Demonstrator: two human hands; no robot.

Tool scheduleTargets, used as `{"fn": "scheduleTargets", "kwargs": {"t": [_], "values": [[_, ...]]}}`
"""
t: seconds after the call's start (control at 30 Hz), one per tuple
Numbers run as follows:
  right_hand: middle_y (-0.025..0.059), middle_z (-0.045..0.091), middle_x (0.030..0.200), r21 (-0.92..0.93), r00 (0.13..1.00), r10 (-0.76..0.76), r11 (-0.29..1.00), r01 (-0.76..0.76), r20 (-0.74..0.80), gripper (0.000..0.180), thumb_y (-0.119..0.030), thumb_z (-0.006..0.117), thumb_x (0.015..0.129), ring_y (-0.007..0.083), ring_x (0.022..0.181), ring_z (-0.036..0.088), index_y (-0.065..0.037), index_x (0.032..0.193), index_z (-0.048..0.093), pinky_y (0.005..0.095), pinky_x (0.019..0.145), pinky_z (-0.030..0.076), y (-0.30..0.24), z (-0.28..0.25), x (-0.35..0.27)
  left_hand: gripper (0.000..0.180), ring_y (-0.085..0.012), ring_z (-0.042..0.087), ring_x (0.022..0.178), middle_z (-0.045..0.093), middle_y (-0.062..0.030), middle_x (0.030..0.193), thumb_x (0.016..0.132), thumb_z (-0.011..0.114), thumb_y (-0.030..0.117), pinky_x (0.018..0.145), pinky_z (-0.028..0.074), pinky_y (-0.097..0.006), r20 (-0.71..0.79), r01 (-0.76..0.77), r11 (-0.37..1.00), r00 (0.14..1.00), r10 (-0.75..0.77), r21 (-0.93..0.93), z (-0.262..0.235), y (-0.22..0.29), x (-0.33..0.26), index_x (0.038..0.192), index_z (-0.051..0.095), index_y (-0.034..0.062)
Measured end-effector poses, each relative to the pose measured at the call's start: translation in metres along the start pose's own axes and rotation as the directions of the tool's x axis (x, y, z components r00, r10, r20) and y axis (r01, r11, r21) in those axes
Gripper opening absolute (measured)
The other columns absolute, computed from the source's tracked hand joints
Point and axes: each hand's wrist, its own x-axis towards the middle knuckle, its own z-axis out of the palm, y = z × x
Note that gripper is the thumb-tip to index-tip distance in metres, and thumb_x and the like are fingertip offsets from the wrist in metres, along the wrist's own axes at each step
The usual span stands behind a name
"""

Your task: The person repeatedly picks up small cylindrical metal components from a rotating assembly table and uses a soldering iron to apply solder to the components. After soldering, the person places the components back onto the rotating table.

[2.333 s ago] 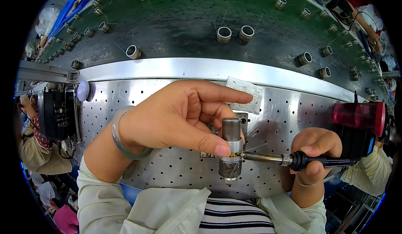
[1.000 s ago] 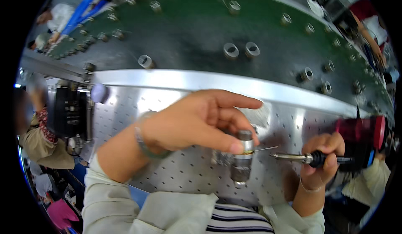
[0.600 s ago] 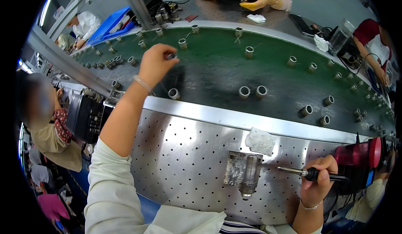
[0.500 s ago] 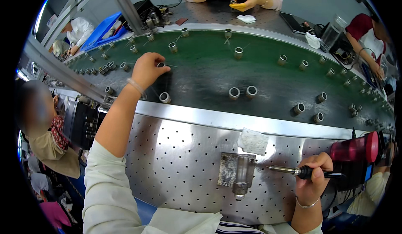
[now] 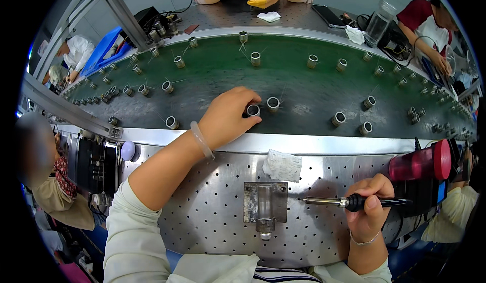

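Note:
My left hand (image 5: 229,115) reaches over the green conveyor belt, thumb and fingers closed around a small open-topped metal cylinder (image 5: 252,111). A second metal cylinder (image 5: 273,104) stands right beside it, close to the fingertips. In my right hand (image 5: 369,204) is a soldering iron (image 5: 326,201) with a black handle, held level above the perforated metal bench, its tip pointing left. Just left of that tip lies a metal fixture (image 5: 249,202), a plate with a clear tube-like piece (image 5: 264,202) on it.
More cylinders with thin wires stand scattered along the belt (image 5: 304,88). A folded white cloth (image 5: 282,165) lies behind the fixture. At the right are a pink-lidded container (image 5: 420,162) and a black box. Across the belt a person in yellow finger covers holds an iron.
My left hand has moved right and nearer, from a cylinder farther left on the belt to one of the paired cylinders. The head view has shifted; my right hand still holds the soldering iron.

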Motion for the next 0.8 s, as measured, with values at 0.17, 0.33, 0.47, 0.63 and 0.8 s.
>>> {"fn": "scheduleTargets", "kwargs": {"t": [0.17,0.33,0.47,0.63,0.8], "values": [[0.0141,0.059,0.062,0.016,1.0,0.006,1.0,-0.006,0.004,0.024,-0.013,0.069,0.079,0.0133,0.045,0.057,0.004,0.08,0.052,0.0203,0.044,0.047,-0.004,0.001,0.0,0.036,-0.012,0.058,0.078,0.06,-0.0064,0.093,0.071,0.074,0.004,0.068,0.049,-0.024,0.037,0.174,0.96,0.985,-0.17,-0.221,-0.012,0.023,-0.002,0.104,0.059,0.0012],[0.0122,0.058,0.06,0.007,1.0,-0.019,1.0,0.019,-0.011,0.024,-0.014,0.069,0.08,0.0126,0.045,0.056,0.004,0.079,0.053,0.02,0.043,0.046,-0.005,-0.002,0.0,0.035,-0.016,0.062,0.085,0.065,-0.0118,0.096,0.066,0.077,0.0,0.078,0.051,-0.025,0.386,0.42,0.424,0.907,-0.167,-0.802,-0.035,0.054,-0.033,0.097,0.06,-0.003],[0.0112,0.058,0.061,-0.007,1.0,-0.001,1.0,0.001,0.013,0.025,-0.015,0.07,0.08,0.0121,0.045,0.056,0.003,0.079,0.053,0.0195,0.044,0.046,-0.005,0.001,-0.001,0.035,-0.0205,0.064,0.091,0.066,-0.0161,0.097,0.068,0.076,0.002,0.082,0.05,-0.028,0.535,0.532,0.162,0.844,-0.028,-0.831,-0.034,0.057,-0.053,0.099,0.06,-0.0049],[0.0055,0.05,0.057,-0.18,0.997,-0.013,0.983,0.025,0.071,0.03,-0.025,0.064,0.084,0.0075,0.039,0.044,-0.001,0.079,0.047,0.0192,0.039,0.037,0.0,0.006,-0.001,0.04,-0.0217,0.061,0.099,0.063,-0.0185,0.105,0.072,0.072,0.001,0.09,0.046,-0.029,0.535,0.535,0.023,0.842,0.061,-0.844,-0.018,0.052,-0.058,0.108,0.059,-0.0073],[0.0125,0.06,0.065,-0.046,0.999,0.018,0.999,-0.016,0.035,0.024,-0.014,0.07,0.079,0.0121,0.045,0.056,0.003,0.081,0.053,0.0196,0.044,0.046,0.003,0.001,-0.003,0.059,-0.0252,0.053,0.111,0.055,-0.0193,0.118,0.071,0.072,0.0,0.095,0.042,-0.033,0.539,0.556,0.025,0.792,0.288,-0.831,-0.011,0.055,-0.066,0.126,0.05,-0.0046]]}}
